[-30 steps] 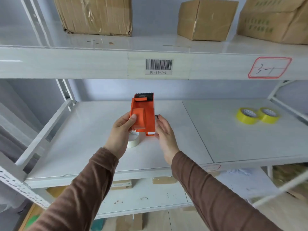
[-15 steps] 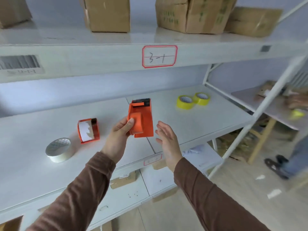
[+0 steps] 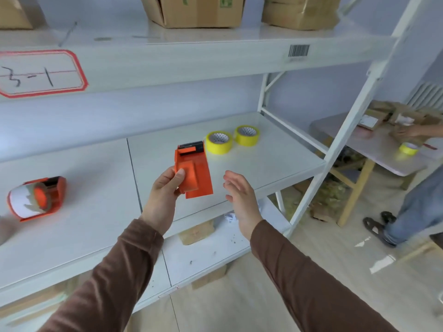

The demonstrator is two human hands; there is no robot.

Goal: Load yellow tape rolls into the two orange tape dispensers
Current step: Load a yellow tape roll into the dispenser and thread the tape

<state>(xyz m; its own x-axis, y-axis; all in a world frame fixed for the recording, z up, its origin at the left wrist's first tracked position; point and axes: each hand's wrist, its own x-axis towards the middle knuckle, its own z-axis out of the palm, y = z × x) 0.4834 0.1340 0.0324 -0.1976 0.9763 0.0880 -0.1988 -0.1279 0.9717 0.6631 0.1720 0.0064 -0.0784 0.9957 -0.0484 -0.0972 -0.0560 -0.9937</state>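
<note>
My left hand [image 3: 165, 190] grips an orange tape dispenser [image 3: 195, 171] above the middle shelf [image 3: 275, 159], its black toothed blade pointing away from me. To its right my right hand [image 3: 239, 195] hovers, fingers spread and holding nothing, a little apart from the dispenser. Two yellow tape rolls [image 3: 218, 142] [image 3: 247, 135] lie flat side by side on the shelf beyond the dispenser. A second orange dispenser [image 3: 36, 198] lies on its side at the shelf's far left, with white material on its hub.
Cardboard boxes [image 3: 191, 10] stand on the upper shelf. A white shelf post [image 3: 335, 149] rises at the right. Beyond it another person [image 3: 417, 204] works at a table [image 3: 374, 144] with a yellow roll [image 3: 408, 148] and cardboard. A lower shelf sits beneath my arms.
The view has swung right, bringing the yellow rolls closer. My right hand let go of the dispenser and opened. My left hand still holds it. The whitish roll has left the view.
</note>
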